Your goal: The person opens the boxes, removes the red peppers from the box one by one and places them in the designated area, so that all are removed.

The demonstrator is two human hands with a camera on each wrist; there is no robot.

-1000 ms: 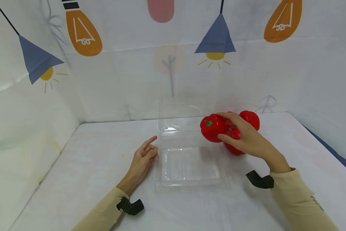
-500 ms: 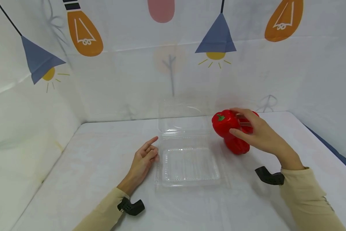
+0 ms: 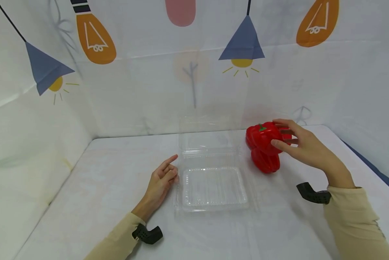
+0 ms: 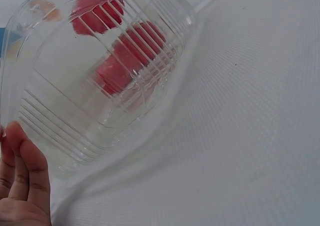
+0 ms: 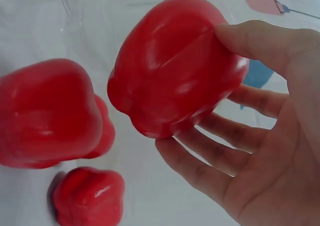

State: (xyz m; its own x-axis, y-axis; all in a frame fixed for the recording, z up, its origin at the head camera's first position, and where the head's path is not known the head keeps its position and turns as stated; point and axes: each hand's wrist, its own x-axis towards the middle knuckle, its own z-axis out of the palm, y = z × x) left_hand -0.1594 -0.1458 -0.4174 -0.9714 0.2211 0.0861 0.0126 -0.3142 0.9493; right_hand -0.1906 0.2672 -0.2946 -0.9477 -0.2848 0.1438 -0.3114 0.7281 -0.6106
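In the head view my right hand [image 3: 306, 148] holds a red bell pepper [image 3: 267, 139] with a green stem. The right wrist view shows this bell pepper [image 5: 175, 66] between the thumb and the fingertips. More red bell peppers are close by, one lower [image 3: 265, 161] on the table, others partly hidden behind the held one and the fingers. A clear plastic clamshell box [image 3: 214, 207] stands left of them, lid raised at the back. My left hand [image 3: 158, 187] rests at its left side; in the left wrist view the fingertips [image 4: 17, 131] touch its wall.
A white cloth covers the table [image 3: 116, 162]. Behind it hangs a pale curtain [image 3: 139, 94] printed with lamps and bulbs. The right wrist view shows a large pepper [image 5: 50, 116] and a smaller-looking one [image 5: 90, 198] beside the held one.
My right hand has moved right and slightly back, carrying the bell pepper away from the box towards the other peppers. The left hand has stayed in place.
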